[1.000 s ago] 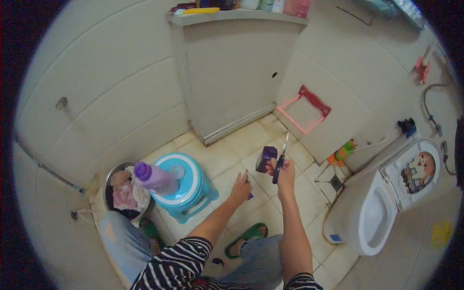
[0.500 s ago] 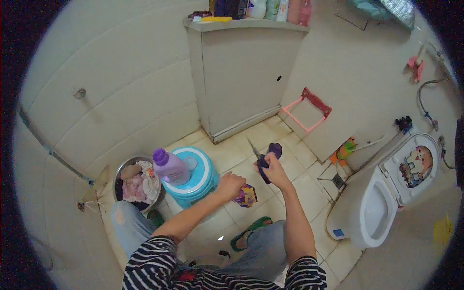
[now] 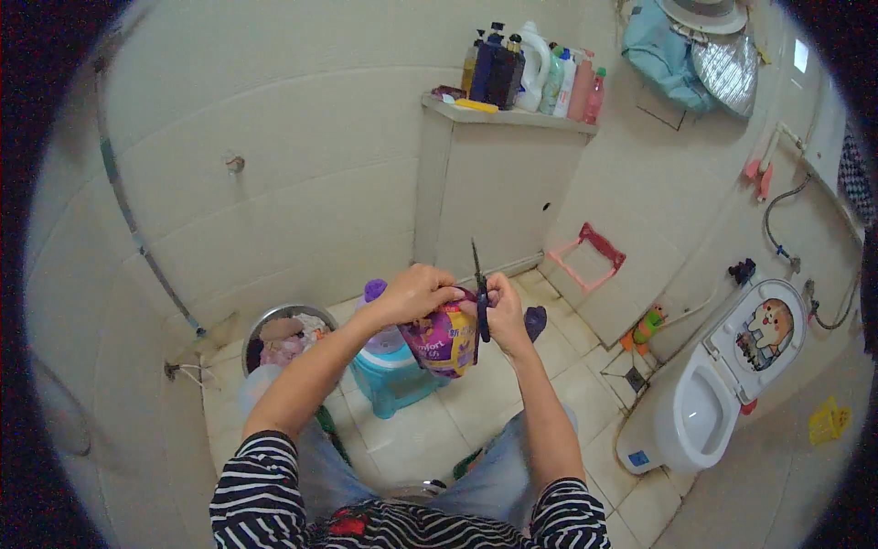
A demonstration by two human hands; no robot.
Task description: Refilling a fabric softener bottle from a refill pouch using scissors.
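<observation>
Pouch (image 3: pixel 444 348) is rising, left hand (image 3: pixel 416 295) gripping its top edge; right hand (image 3: pixel 506 317) is clutching scissors (image 3: pixel 482 306), blades apparently together; floor (image 3: pixel 485 407) is lying open past stool's (image 3: pixel 393 389) right edge.

Pouch (image 3: pixel 444 348): under the left hand (image 3: pixel 419 295), partly before the stool (image 3: pixel 395 389).
Scissors (image 3: pixel 483 306): in the right hand (image 3: pixel 506 316), at the pouch's right edge.
Stool: bottle (image 3: pixel 374 290) on top, basin (image 3: pixel 291 309) of laundry (image 3: pixel 282 344) to its left.
Ledge (image 3: pixel 512 118): beyond the hands, bottles (image 3: pixel 505 75) lined along it.
Toilet (image 3: pixel 660 430): far right.
</observation>
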